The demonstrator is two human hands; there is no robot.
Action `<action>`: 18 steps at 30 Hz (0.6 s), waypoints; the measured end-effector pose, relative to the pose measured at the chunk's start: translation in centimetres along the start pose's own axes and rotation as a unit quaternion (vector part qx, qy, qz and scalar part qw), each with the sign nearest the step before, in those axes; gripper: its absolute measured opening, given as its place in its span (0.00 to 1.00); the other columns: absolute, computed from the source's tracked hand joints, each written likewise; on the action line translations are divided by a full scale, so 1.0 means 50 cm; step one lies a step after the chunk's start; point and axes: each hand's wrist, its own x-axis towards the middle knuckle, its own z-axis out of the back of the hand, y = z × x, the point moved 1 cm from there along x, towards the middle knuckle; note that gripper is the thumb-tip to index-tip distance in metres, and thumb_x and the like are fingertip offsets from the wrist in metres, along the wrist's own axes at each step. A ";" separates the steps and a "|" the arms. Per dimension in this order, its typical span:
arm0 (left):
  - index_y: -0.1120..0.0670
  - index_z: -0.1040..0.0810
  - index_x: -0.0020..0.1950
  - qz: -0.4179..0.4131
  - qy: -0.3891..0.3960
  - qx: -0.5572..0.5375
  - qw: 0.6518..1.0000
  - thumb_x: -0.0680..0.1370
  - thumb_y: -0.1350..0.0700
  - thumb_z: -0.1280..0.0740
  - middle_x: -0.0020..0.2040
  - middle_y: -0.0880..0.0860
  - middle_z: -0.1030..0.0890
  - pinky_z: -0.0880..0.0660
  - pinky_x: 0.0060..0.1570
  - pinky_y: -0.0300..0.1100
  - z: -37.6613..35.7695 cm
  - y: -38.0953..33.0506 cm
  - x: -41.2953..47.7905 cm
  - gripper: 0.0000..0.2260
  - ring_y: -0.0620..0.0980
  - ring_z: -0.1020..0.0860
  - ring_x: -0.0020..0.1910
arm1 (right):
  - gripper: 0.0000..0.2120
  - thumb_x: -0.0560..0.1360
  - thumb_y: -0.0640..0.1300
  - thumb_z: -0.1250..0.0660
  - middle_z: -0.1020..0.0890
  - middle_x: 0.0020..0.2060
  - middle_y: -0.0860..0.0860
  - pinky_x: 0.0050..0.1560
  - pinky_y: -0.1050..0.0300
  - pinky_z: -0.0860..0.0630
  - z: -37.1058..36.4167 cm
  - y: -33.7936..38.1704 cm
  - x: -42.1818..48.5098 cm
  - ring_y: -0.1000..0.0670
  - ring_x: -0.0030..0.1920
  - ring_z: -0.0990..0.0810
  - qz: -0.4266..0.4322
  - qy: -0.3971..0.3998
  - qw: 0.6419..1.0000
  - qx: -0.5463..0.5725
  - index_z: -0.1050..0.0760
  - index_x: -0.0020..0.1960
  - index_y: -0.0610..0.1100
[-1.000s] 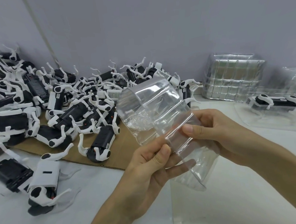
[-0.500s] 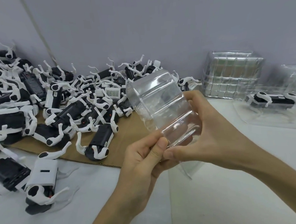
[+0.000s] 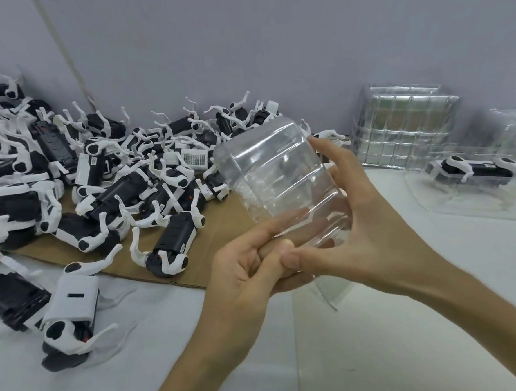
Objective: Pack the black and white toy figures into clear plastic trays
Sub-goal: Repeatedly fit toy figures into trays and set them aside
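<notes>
Both my hands hold a clear plastic tray (image 3: 275, 176) up in the air at the middle of the view, its moulded back facing me. My left hand (image 3: 243, 271) grips its lower edge from below, fingers curled behind the plastic. My right hand (image 3: 352, 219) wraps its right side, thumb on the lower edge beside my left thumb. A large heap of black and white toy figures (image 3: 105, 186) lies at the left. One toy figure (image 3: 475, 170) lies in a clear tray (image 3: 462, 204) at the right.
The heap rests on a brown cardboard sheet (image 3: 231, 227) on the white table. A stack of clear trays (image 3: 403, 129) stands against the grey wall at the back right. Two loose figures (image 3: 64, 316) lie near the front left.
The tray has been turned and raised in my hands. My right hand moved from behind it to wrap its right side, with the thumb now at the lower edge.
</notes>
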 end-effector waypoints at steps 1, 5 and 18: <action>0.54 0.24 0.69 0.003 0.007 0.000 1.000 0.82 0.61 0.41 0.47 0.48 0.15 0.21 0.56 0.50 -0.001 -0.002 -0.001 0.16 0.54 0.17 0.56 | 0.54 0.58 0.53 0.18 0.21 0.54 0.63 0.43 0.62 0.19 0.001 -0.001 0.001 0.54 0.48 0.15 0.002 0.010 1.000 -0.002 0.44 0.76 0.62; 0.53 0.25 0.70 0.018 0.023 -0.028 0.999 0.82 0.59 0.40 0.60 0.58 0.17 0.21 0.55 0.45 -0.002 -0.011 -0.002 0.17 0.56 0.18 0.58 | 0.55 0.60 0.39 0.16 0.19 0.55 0.61 0.43 0.65 0.20 0.005 0.002 0.002 0.54 0.47 0.14 0.023 0.059 0.998 0.020 0.45 0.76 0.61; 0.48 0.16 0.53 -0.017 -0.098 0.038 0.994 0.75 0.66 0.36 0.35 0.54 0.17 0.20 0.39 0.37 -0.017 -0.008 -0.004 0.16 0.44 0.19 0.33 | 0.29 0.72 0.51 0.33 0.25 0.43 0.54 0.42 0.75 0.28 -0.006 -0.027 0.061 0.52 0.44 0.22 -0.057 0.035 0.993 0.094 0.32 0.72 0.53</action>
